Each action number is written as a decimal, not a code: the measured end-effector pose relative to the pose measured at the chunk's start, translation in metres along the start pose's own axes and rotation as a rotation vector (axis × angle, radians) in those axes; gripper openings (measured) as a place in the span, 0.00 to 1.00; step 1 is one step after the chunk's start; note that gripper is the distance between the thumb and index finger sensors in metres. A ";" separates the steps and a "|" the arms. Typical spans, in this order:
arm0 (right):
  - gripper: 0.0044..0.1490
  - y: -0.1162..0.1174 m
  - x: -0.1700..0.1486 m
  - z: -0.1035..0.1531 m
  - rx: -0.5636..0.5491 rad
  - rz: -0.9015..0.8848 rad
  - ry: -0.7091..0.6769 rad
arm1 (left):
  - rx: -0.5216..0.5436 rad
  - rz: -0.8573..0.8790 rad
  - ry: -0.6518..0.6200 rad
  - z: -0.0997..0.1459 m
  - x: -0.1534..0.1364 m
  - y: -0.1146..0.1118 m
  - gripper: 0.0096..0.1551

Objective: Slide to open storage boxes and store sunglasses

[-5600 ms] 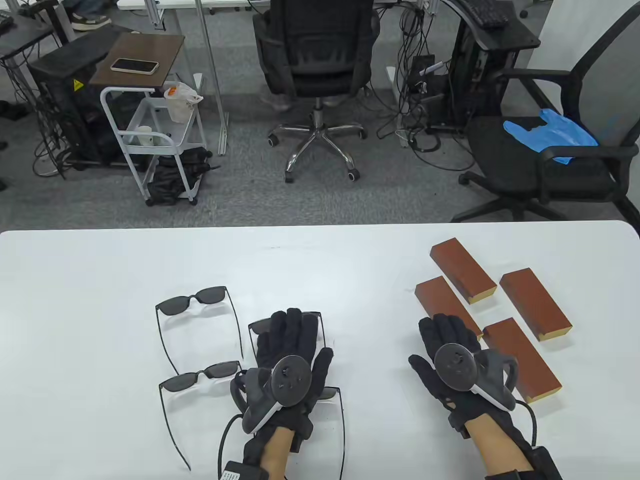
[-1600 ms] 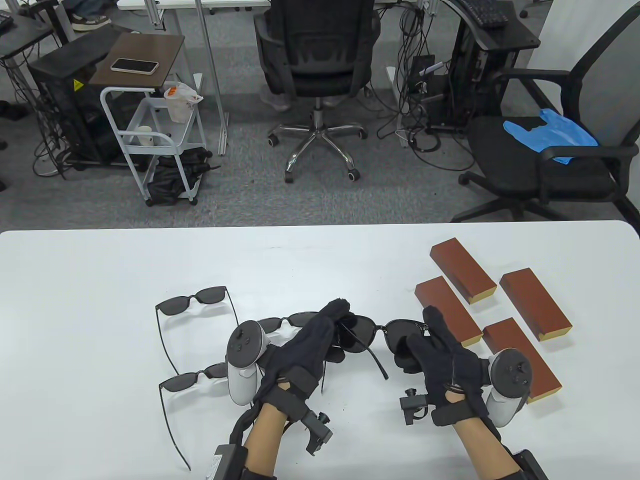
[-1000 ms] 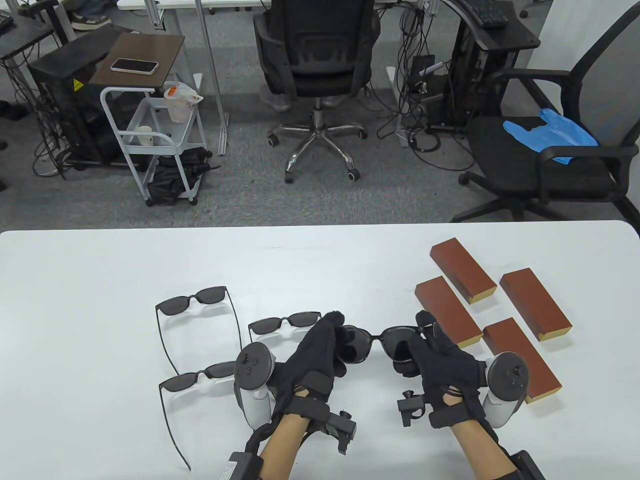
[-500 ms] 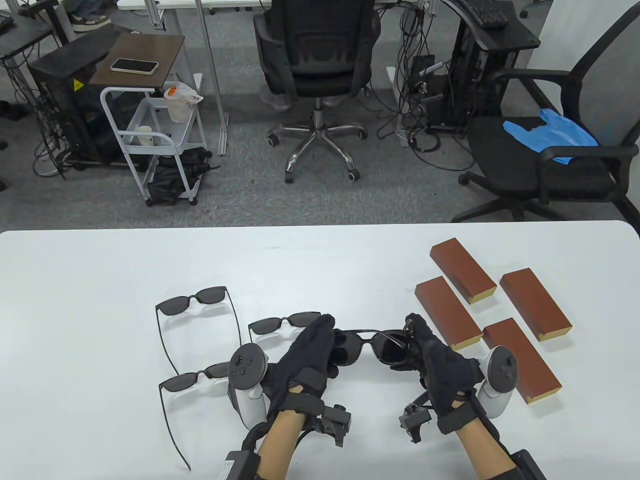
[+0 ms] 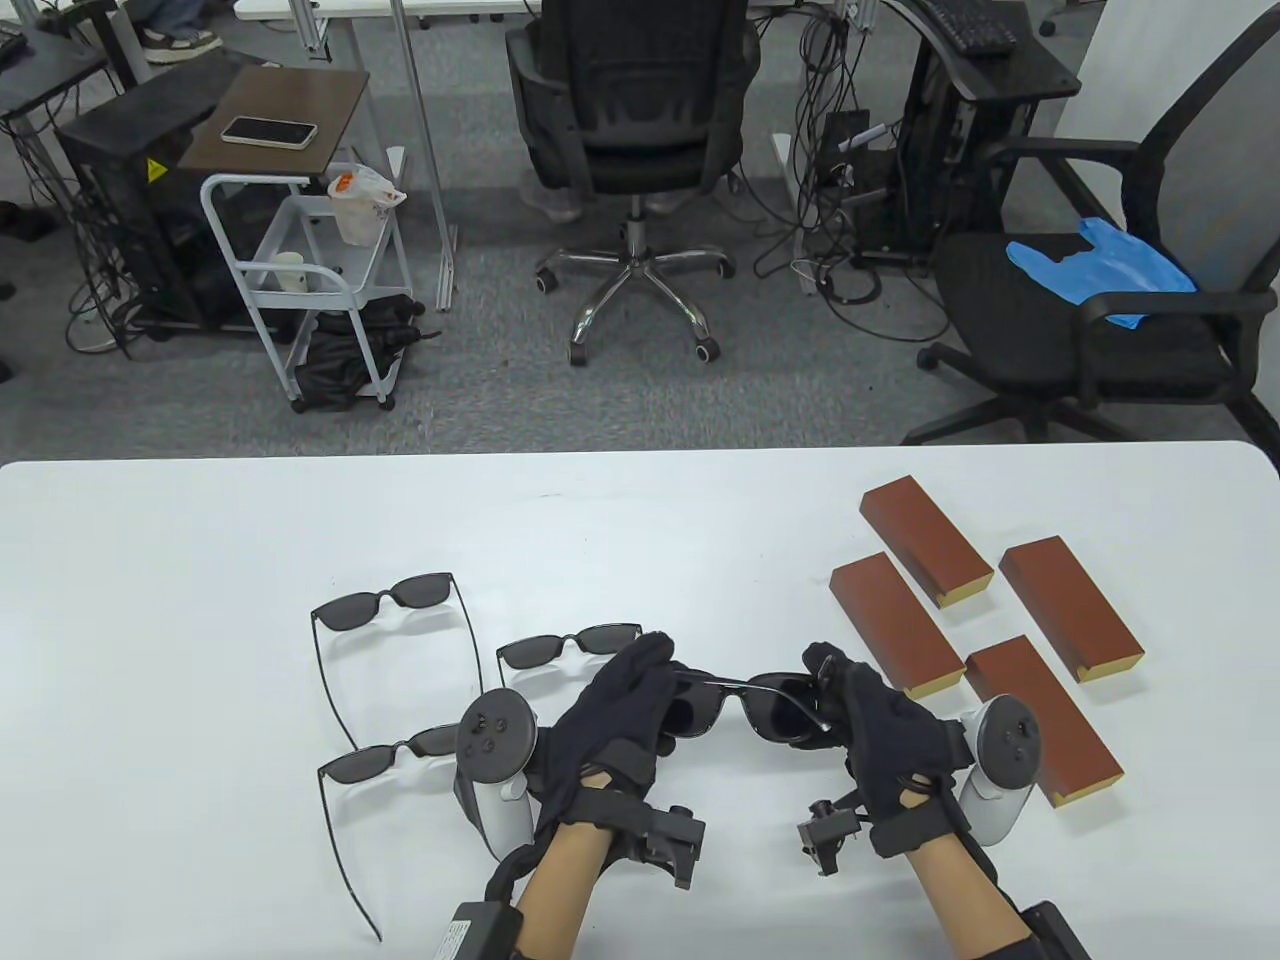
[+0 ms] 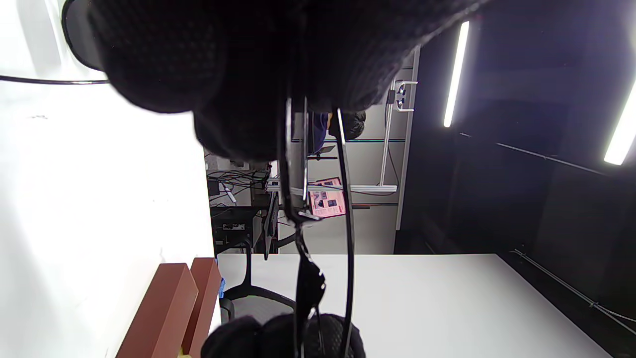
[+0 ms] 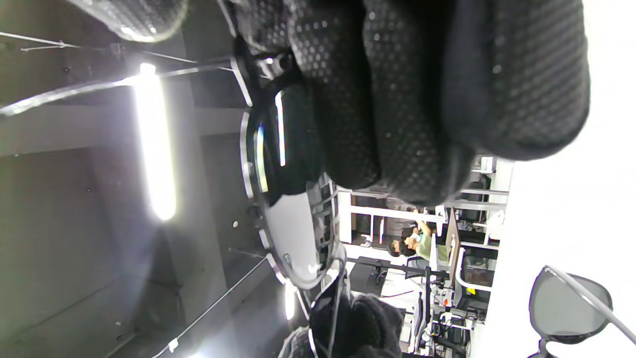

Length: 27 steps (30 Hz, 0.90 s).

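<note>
A black pair of sunglasses (image 5: 745, 702) hangs above the white table (image 5: 640, 520), held at both ends. My left hand (image 5: 640, 690) grips its left lens end and my right hand (image 5: 835, 690) grips its right end, with the temples folded in behind the lenses. The left wrist view looks along the folded frame (image 6: 303, 219); the right wrist view shows a lens (image 7: 288, 209) under my curled fingers (image 7: 397, 99). Three other sunglasses lie on the table with temples spread: one (image 5: 385, 605), another (image 5: 565, 648), a third (image 5: 395, 755). Several closed brown storage boxes (image 5: 925, 540) lie at the right.
The nearest brown box (image 5: 1040, 715) lies just right of my right hand; another (image 5: 895, 620) is just beyond it. Office chairs (image 5: 635, 130), a rolling cart (image 5: 310, 270) and cables stand on the floor past the table's far edge.
Both hands lifted one pair from the table and brought it between them. Over the last second the temples folded in, and the glasses tipped flatter.
</note>
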State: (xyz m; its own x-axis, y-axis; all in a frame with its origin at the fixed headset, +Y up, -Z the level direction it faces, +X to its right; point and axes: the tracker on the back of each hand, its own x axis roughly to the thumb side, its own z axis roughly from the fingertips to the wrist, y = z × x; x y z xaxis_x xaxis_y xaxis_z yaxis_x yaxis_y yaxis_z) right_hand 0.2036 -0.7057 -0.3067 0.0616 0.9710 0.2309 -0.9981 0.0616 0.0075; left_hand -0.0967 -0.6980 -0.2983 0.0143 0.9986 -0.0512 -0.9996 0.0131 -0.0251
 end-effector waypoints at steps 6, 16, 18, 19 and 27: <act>0.38 -0.008 -0.001 0.000 -0.058 0.049 0.049 | -0.127 0.084 -0.015 -0.001 -0.004 -0.007 0.32; 0.33 -0.020 0.001 0.000 -0.157 0.147 0.090 | -0.282 0.156 -0.037 -0.001 -0.004 -0.018 0.39; 0.32 -0.021 0.002 0.000 -0.162 0.157 0.092 | -0.296 0.163 -0.040 -0.001 -0.004 -0.019 0.39; 0.32 -0.021 0.002 0.000 -0.164 0.157 0.092 | -0.301 0.165 -0.041 -0.001 -0.004 -0.019 0.39; 0.29 -0.025 0.002 -0.002 -0.187 0.200 0.090 | -0.333 0.160 -0.036 -0.002 -0.004 -0.020 0.38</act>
State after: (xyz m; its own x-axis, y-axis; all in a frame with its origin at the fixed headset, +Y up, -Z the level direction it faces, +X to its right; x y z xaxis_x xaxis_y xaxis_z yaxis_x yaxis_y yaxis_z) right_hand 0.2287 -0.7047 -0.3081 -0.1279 0.9842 0.1224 -0.9724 -0.1002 -0.2108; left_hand -0.0766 -0.7025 -0.2995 -0.1487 0.9878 -0.0455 -0.9263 -0.1553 -0.3434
